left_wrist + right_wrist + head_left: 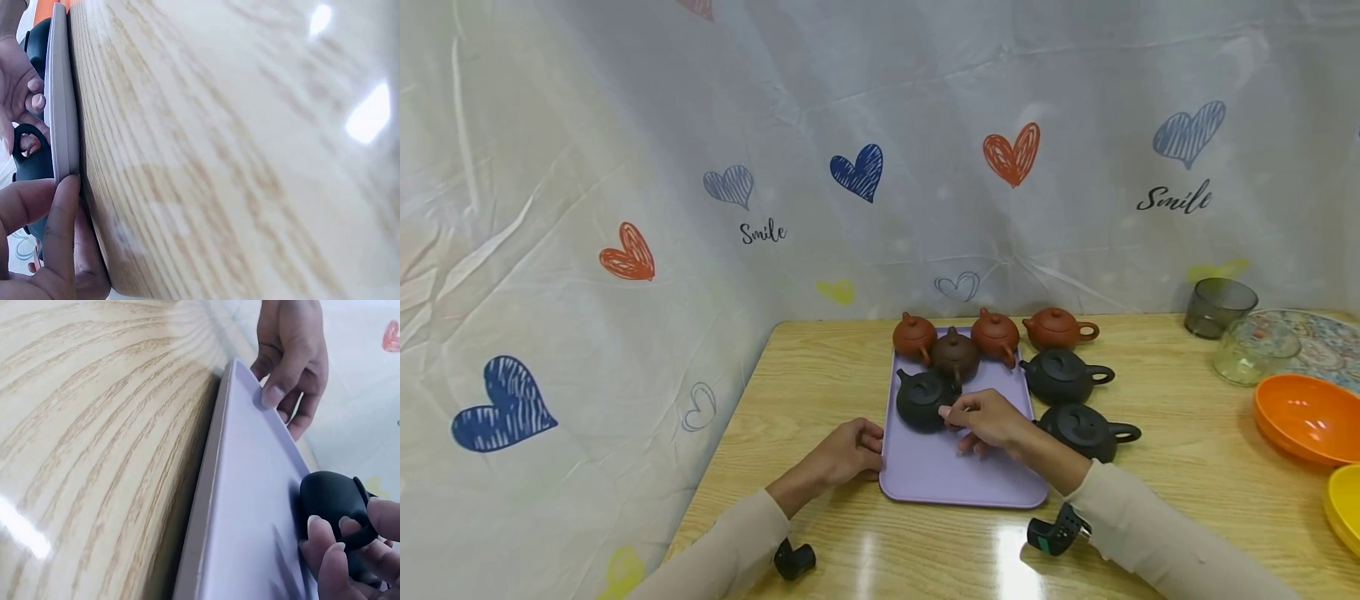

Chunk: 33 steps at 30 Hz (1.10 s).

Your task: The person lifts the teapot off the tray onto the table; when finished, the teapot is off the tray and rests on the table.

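A black teapot (921,402) stands on the lilac tray (962,479), left of its middle. My right hand (988,419) holds the teapot's handle, which shows between the thumb and fingers in the right wrist view; the teapot's dark body (331,499) is beside them. My left hand (848,452) grips the tray's left rim, and in the left wrist view its thumb and fingers meet at the tray edge (64,125). Behind the black teapot on the tray are a dark brown teapot (953,357) and two reddish-brown teapots, one left (913,337) and one right (995,335).
Right of the tray stand a reddish-brown teapot (1054,328) and two black teapots, one behind (1060,377) the other (1082,431). Farther right are a dark glass (1217,308), a clear glass (1255,354), a patterned plate (1330,342), an orange bowl (1311,417) and a yellow bowl (1347,504).
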### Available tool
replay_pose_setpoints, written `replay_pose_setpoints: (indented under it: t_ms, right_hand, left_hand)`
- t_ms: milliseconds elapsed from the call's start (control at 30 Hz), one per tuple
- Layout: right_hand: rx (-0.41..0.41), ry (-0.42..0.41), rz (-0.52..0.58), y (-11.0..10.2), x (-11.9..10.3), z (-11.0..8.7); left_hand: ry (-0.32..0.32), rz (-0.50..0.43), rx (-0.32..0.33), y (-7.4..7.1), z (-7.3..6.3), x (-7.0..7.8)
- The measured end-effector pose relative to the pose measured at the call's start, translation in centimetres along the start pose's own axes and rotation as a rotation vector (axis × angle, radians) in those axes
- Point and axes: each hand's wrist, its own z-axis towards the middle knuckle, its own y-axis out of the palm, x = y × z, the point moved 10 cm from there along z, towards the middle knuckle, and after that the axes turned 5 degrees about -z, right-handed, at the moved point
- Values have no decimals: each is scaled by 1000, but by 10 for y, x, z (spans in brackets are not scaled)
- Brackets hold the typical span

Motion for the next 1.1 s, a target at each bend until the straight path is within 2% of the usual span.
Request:
replay_pose_setpoints:
  t_ms: [533, 733, 1100]
  right_hand:
    - [-79, -57, 8, -9, -5, -14]
    - [-120, -63, 8, -19, -12, -25]
    - [-128, -70, -7, -44, -16, -48]
  left_hand:
    - [3, -7, -9, 1, -1, 1]
    - [8, -5, -14, 0, 1, 0]
    - [-2, 5, -16, 2, 1, -1]
